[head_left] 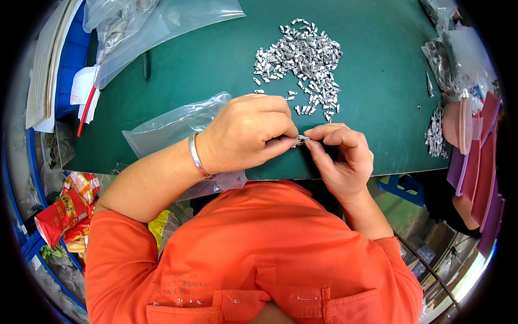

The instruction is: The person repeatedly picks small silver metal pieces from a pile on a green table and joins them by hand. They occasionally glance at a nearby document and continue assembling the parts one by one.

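Between the fingertips of both hands is a small silver metal clip [303,137], pinched over the front edge of the green table. My left hand [253,129], with a bracelet [198,155] at its wrist, is closed, thumb against forefinger at the clip's left end. My right hand [345,156] is closed too, its thumb and forefinger on the right end. Fingers cover part of the piece, so its exact kind is hard to make out. Just beyond the hands lies a loose pile of small silver metal pieces [307,56] of similar look. A clear plastic bag [172,121] lies partly under my left forearm.
Larger clear bags [162,32] and a red pen [86,110] lie at the far left of the green table [205,70]. At the right edge are a small heap of metal clasps [435,135], filled clear bags [458,59] and pink and purple sheets [480,156]. A blue stool [402,189] stands below.
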A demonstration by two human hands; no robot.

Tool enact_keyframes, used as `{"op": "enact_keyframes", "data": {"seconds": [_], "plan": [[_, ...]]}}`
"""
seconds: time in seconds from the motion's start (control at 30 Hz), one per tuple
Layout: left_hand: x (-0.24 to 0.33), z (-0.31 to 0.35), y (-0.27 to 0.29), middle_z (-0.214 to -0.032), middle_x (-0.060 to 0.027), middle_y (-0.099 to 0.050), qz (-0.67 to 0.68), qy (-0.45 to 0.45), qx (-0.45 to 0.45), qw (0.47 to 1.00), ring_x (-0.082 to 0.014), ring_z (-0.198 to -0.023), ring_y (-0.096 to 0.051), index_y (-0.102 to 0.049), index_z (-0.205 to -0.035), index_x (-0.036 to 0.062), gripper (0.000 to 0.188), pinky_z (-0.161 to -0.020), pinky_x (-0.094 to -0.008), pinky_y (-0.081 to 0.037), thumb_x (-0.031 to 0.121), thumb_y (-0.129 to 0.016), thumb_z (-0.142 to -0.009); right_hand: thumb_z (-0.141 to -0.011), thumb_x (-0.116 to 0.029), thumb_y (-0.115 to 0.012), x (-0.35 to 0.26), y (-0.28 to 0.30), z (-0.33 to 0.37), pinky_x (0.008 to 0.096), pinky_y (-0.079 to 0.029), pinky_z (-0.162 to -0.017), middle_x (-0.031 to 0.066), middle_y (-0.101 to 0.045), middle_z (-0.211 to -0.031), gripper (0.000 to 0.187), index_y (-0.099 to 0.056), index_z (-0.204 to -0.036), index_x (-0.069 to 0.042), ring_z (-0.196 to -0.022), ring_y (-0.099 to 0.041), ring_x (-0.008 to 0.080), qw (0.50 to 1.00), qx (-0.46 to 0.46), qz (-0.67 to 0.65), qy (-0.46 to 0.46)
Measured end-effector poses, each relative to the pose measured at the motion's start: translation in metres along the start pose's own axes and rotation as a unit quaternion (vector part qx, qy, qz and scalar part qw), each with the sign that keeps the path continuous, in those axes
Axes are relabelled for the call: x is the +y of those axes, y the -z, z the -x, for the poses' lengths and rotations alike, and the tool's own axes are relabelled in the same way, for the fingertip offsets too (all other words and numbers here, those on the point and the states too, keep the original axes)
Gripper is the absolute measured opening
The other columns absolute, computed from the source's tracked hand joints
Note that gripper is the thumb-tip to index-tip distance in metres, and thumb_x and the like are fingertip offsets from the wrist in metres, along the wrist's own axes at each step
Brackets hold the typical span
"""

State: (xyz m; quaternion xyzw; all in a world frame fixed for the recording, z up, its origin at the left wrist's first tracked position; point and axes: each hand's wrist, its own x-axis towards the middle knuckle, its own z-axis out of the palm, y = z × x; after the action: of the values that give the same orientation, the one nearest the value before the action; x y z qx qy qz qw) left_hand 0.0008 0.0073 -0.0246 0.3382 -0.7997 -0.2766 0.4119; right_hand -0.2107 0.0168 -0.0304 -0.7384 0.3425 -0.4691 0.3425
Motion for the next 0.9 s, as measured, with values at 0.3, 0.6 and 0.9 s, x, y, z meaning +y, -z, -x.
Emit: {"op": "enact_keyframes", "data": {"seconds": [0.3,0.6,0.9], "plan": [[0.0009,0.0004,0.0006,-0.076,-0.0067,-0.061,-0.011,0.014,-0.007,1.0,-0.0219,-0.065,-0.06,-0.069,-0.081,0.0056,0.015,-0.055,-0.032,-0.047,0.001,-0.078,-0.07,-0.074,0.013,-0.075,0.0017,-0.0008,0.0025,0.0286,-0.053,-0.063,0.0114,-0.069,-0.082,0.03,-0.055,-0.09,-0.002,-0.073,-0.066,0.0208,0.999,0.023,0.045,0.003],[0.0009,0.0004,0.0006,-0.076,-0.0069,-0.061,-0.012,0.011,-0.01,1.0,-0.0223,-0.065,-0.061,-0.069,-0.081,0.005,0.014,-0.056,-0.0324,-0.047,0.001,-0.078,-0.07,-0.073,0.013,-0.075,0.0011,-0.0007,0.0034,0.0281,-0.052,-0.063,0.0094,-0.07,-0.082,0.031,-0.055,-0.09,-0.002,-0.072,-0.065,0.0199,0.998,0.023,0.052,0.002],[-0.0003,0.0007,0.0001,-0.076,-0.0074,-0.062,-0.01,0.007,-0.011,1.0,-0.0229,-0.066,-0.061,-0.069,-0.081,0.0047,0.015,-0.057,-0.0328,-0.048,0.001,-0.078,-0.07,-0.073,0.011,-0.075,0.0006,0.0004,0.0042,0.0275,-0.051,-0.062,0.0087,-0.07,-0.082,0.03,-0.056,-0.09,-0.003,-0.071,-0.064,0.0188,0.998,0.015,0.05,-0.016]]}}
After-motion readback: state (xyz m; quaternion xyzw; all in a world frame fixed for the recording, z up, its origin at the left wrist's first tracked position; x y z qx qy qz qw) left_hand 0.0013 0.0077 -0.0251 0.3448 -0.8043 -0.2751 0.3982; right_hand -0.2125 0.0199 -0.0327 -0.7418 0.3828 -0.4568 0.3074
